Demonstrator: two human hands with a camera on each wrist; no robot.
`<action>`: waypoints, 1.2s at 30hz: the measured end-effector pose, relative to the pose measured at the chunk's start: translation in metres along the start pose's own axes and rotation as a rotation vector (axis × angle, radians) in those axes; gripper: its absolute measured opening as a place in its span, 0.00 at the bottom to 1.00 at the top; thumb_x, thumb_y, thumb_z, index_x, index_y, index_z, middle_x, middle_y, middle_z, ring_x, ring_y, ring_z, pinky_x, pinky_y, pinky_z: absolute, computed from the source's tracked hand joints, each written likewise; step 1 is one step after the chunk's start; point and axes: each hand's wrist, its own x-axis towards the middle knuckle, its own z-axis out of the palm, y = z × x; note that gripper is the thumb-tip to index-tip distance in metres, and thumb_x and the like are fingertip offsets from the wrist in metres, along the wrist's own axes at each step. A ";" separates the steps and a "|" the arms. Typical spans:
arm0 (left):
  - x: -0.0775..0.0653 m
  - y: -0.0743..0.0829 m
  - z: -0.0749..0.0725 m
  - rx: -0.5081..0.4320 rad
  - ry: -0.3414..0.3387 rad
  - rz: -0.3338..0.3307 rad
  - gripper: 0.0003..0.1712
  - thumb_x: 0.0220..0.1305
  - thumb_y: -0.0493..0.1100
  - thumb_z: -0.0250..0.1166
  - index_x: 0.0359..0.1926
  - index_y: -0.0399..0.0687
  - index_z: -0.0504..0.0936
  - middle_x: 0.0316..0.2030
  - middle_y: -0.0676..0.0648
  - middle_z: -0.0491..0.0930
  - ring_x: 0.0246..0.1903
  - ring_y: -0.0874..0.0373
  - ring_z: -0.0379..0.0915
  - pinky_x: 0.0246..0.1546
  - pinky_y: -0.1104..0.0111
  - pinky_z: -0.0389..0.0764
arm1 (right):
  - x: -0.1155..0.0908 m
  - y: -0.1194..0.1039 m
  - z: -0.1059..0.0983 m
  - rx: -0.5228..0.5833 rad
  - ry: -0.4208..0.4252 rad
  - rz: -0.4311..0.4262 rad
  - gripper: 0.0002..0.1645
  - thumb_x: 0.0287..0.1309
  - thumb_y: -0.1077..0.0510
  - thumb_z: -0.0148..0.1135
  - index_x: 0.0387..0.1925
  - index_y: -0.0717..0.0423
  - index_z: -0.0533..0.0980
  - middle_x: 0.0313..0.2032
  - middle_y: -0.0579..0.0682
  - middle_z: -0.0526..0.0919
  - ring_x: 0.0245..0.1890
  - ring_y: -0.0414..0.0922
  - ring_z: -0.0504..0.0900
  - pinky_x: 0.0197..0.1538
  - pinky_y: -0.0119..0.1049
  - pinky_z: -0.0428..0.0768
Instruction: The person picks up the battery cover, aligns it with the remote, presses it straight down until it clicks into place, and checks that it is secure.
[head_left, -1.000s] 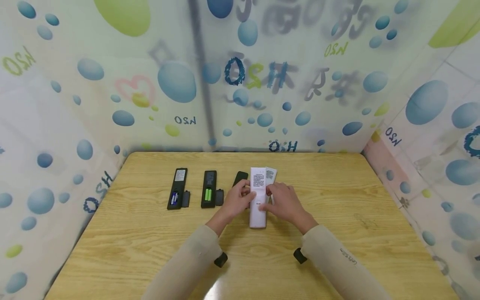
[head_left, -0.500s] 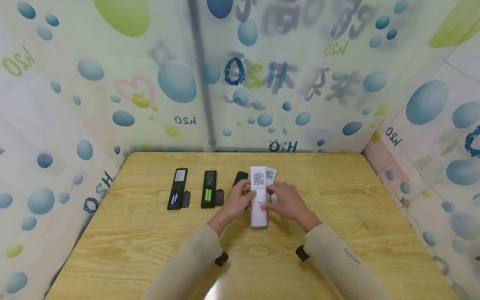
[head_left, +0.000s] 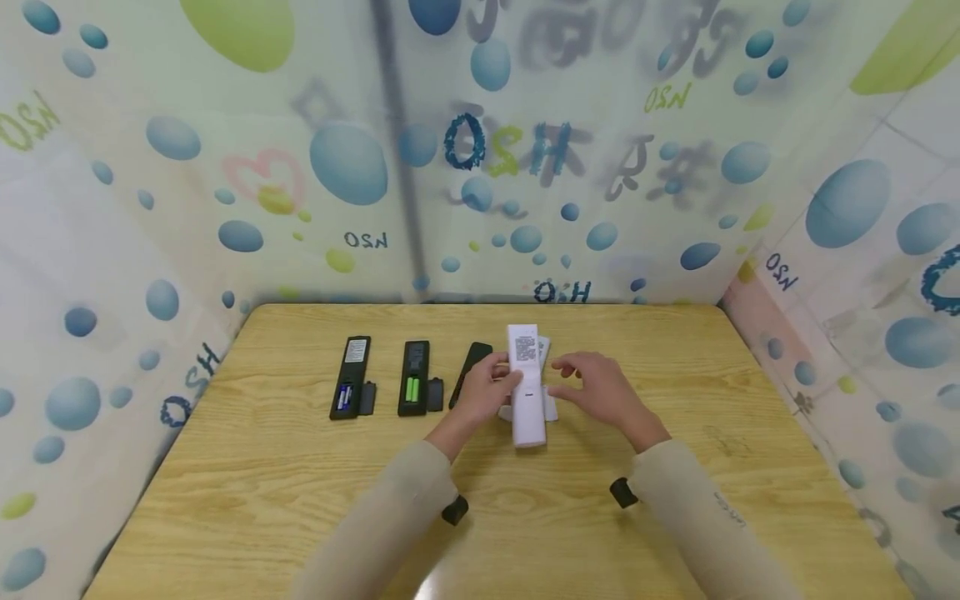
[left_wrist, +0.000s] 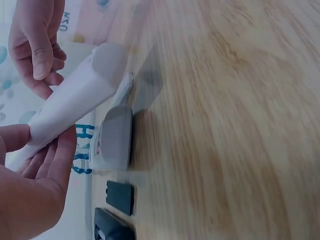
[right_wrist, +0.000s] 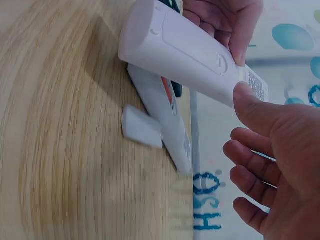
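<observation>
A white remote control [head_left: 529,383] is held above the table, back side up, with its battery cover in place. My left hand [head_left: 486,390] pinches its left edge between thumb and fingers, as the left wrist view shows. Just right of the remote is my right hand [head_left: 600,392], fingers loosely bent and gripping nothing; its thumb [right_wrist: 260,111] overlaps the remote's edge in the right wrist view, and I cannot tell whether they touch. Beneath lies a second white remote [right_wrist: 167,120], partly hidden, with something orange-red in its compartment. A loose white battery cover [right_wrist: 142,126] lies beside it.
To the left lie two black remotes, one with blue batteries [head_left: 345,397] and one with green batteries [head_left: 412,389]. Each has a black cover [head_left: 367,398] at its right. A third black remote [head_left: 470,372] is partly behind my left hand. Patterned walls surround the wooden table [head_left: 300,500].
My right hand has drawn back to the right from the held remote. The left hand has shifted the remote slightly right and away from me, uncovering the white cover below. The head view has turned slightly.
</observation>
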 end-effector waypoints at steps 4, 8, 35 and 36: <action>0.009 0.000 0.012 -0.003 -0.001 -0.038 0.26 0.71 0.45 0.59 0.66 0.44 0.69 0.54 0.40 0.80 0.42 0.53 0.83 0.39 0.62 0.86 | -0.004 0.015 -0.008 -0.002 -0.015 0.046 0.27 0.60 0.46 0.66 0.57 0.54 0.77 0.48 0.52 0.83 0.45 0.49 0.79 0.50 0.48 0.79; 0.017 0.003 0.029 0.004 -0.002 -0.081 0.26 0.71 0.47 0.59 0.66 0.46 0.70 0.52 0.42 0.81 0.40 0.56 0.82 0.40 0.62 0.85 | -0.009 0.030 -0.017 0.006 -0.009 0.077 0.25 0.61 0.48 0.65 0.56 0.56 0.77 0.46 0.54 0.84 0.45 0.51 0.79 0.50 0.50 0.79; 0.044 0.002 0.111 0.084 0.073 -0.165 0.19 0.68 0.47 0.62 0.54 0.39 0.79 0.39 0.44 0.85 0.30 0.59 0.81 0.30 0.69 0.83 | -0.032 0.075 -0.047 -0.088 0.012 0.101 0.22 0.61 0.51 0.65 0.51 0.62 0.79 0.39 0.55 0.84 0.37 0.49 0.77 0.44 0.49 0.78; 0.045 0.001 0.112 0.095 0.069 -0.167 0.20 0.68 0.48 0.62 0.54 0.40 0.80 0.38 0.45 0.85 0.30 0.60 0.81 0.30 0.69 0.82 | -0.033 0.075 -0.047 -0.091 0.010 0.103 0.22 0.61 0.51 0.65 0.51 0.62 0.79 0.39 0.54 0.84 0.38 0.49 0.77 0.44 0.48 0.78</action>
